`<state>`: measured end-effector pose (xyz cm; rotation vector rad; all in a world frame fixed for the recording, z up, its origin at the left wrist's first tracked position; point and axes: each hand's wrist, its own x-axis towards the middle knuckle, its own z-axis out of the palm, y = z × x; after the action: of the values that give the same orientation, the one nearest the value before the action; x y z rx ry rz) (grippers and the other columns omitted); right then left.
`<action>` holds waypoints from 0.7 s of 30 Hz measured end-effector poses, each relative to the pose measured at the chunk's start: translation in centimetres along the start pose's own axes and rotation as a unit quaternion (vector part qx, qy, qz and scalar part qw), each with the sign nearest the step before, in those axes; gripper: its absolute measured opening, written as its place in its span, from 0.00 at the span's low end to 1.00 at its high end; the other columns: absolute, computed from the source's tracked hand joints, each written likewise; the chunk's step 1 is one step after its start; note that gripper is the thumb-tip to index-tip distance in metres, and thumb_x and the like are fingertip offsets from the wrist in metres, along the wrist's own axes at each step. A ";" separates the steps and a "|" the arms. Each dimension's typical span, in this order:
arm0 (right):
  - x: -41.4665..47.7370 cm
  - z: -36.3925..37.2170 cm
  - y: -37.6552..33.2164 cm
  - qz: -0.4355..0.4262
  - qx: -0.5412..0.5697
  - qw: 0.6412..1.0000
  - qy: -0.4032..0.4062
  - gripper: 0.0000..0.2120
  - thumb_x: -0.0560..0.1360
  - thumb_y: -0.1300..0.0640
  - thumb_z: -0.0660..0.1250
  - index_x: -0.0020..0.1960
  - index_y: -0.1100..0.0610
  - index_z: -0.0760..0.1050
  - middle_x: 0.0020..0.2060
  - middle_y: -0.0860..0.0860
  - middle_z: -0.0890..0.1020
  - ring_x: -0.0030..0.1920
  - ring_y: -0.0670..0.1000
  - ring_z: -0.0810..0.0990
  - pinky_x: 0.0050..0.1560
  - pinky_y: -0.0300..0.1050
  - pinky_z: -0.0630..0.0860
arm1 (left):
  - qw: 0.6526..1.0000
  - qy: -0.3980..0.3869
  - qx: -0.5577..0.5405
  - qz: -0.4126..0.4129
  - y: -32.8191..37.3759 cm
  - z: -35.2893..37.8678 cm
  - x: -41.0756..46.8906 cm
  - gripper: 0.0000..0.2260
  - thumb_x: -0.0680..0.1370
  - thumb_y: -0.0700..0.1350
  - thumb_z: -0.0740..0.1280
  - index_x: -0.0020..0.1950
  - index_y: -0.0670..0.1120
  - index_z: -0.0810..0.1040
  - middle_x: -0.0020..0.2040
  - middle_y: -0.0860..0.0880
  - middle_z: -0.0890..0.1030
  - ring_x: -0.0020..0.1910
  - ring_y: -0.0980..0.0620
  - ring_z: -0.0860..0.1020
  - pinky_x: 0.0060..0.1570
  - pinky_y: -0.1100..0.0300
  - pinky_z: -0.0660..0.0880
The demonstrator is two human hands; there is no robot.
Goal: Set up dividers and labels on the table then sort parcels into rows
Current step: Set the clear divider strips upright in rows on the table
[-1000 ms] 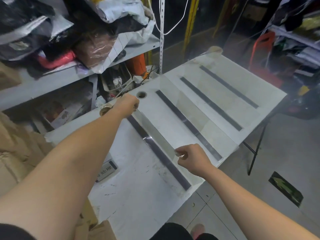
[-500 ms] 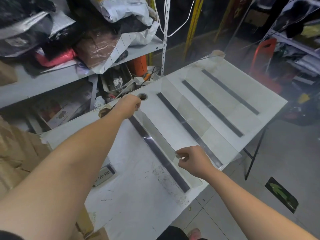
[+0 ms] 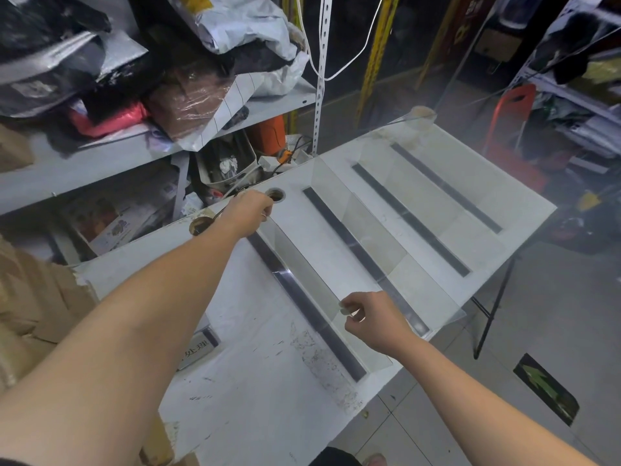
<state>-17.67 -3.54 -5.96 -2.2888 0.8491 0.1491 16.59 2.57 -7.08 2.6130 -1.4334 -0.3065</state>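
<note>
Grey metal shelving (image 3: 100, 163) lines the wall behind a white folding table (image 3: 235, 398). Its upper shelf is heaped with parcels: white plastic mailing bags (image 3: 242, 25), a brown film-wrapped bundle (image 3: 188, 99), a red bag (image 3: 107, 119) and black bags. Lower down sits a pale open tub (image 3: 225, 166), its contents too jumbled to name. Brown cardboard boxes (image 3: 37, 304) crowd the left edge, cut off by the frame.

Four dark slots run across the tabletop. Over the nearest dark slot (image 3: 312, 314) the person holds a clear acrylic divider panel (image 3: 312, 284) on its long edge. The left hand (image 3: 248, 210) grips its far top corner with curled fingers, and the right hand (image 3: 373, 319) pinches the near top edge between thumb and forefinger. Whether the bottom edge is seated in the slot is unclear.

A second clear panel (image 3: 386, 237) stands at the next slot, traceable only by its glinting edges. A small grey label plate (image 3: 198, 348) with printed characters lies beside the left forearm, partly covered by it.
</note>
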 end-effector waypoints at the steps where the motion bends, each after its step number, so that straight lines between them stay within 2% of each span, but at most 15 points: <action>1: 0.0 0.0 0.1 -0.001 0.001 1.000 -0.002 0.14 0.72 0.62 0.66 0.54 0.53 0.82 0.46 0.43 0.84 0.43 0.45 0.82 0.48 0.43 0.80 | 1.000 0.001 0.006 -0.001 0.2 -0.1 -0.1 0.06 0.76 0.38 0.70 0.47 0.49 0.79 0.52 0.46 0.81 0.51 0.45 0.79 0.44 0.56 0.72; 3: 0.1 -0.1 0.2 0.002 0.005 1.000 -0.007 0.13 0.72 0.61 0.67 0.54 0.52 0.82 0.45 0.43 0.84 0.43 0.45 0.82 0.48 0.44 0.80 | 1.000 0.009 0.009 -0.004 0.5 -0.1 -0.3 0.08 0.76 0.39 0.71 0.54 0.47 0.80 0.56 0.45 0.80 0.55 0.44 0.78 0.52 0.53 0.75; 5: 0.2 -0.2 0.3 0.007 0.004 1.000 -0.015 0.12 0.72 0.57 0.67 0.55 0.49 0.81 0.44 0.41 0.83 0.42 0.43 0.81 0.46 0.44 0.80 | 1.000 0.020 0.019 -0.010 1.1 -0.2 -0.7 0.15 0.76 0.40 0.72 0.63 0.46 0.78 0.61 0.44 0.79 0.61 0.43 0.77 0.58 0.50 0.74; 8: 0.1 -0.4 0.2 0.009 -0.009 0.999 -0.031 0.13 0.74 0.51 0.68 0.57 0.47 0.79 0.45 0.40 0.82 0.41 0.41 0.79 0.44 0.40 0.76 | 0.997 0.031 0.066 -0.024 1.8 -0.8 -1.4 0.22 0.76 0.42 0.73 0.70 0.46 0.74 0.64 0.44 0.76 0.64 0.43 0.74 0.60 0.49 0.74; 14: 0.1 -0.6 0.0 0.006 -0.016 0.999 -0.041 0.15 0.73 0.50 0.67 0.60 0.47 0.77 0.47 0.41 0.82 0.45 0.45 0.80 0.50 0.46 0.79 | 0.995 0.034 0.085 -0.044 2.2 -1.9 -3.4 0.25 0.76 0.43 0.72 0.72 0.46 0.71 0.67 0.43 0.75 0.67 0.42 0.72 0.62 0.48 0.72; 21: 0.1 -0.9 -0.6 0.003 -0.030 0.999 -0.040 0.20 0.73 0.48 0.68 0.65 0.46 0.74 0.55 0.43 0.81 0.50 0.46 0.80 0.53 0.45 0.78 | 0.994 0.030 0.078 -0.072 1.5 -2.7 -6.2 0.20 0.77 0.46 0.70 0.68 0.44 0.74 0.62 0.42 0.77 0.62 0.40 0.75 0.56 0.47 0.75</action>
<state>-17.35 -3.81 -4.95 -2.3199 0.8211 0.2724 12.77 7.13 -3.51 2.8307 -1.3029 -0.1334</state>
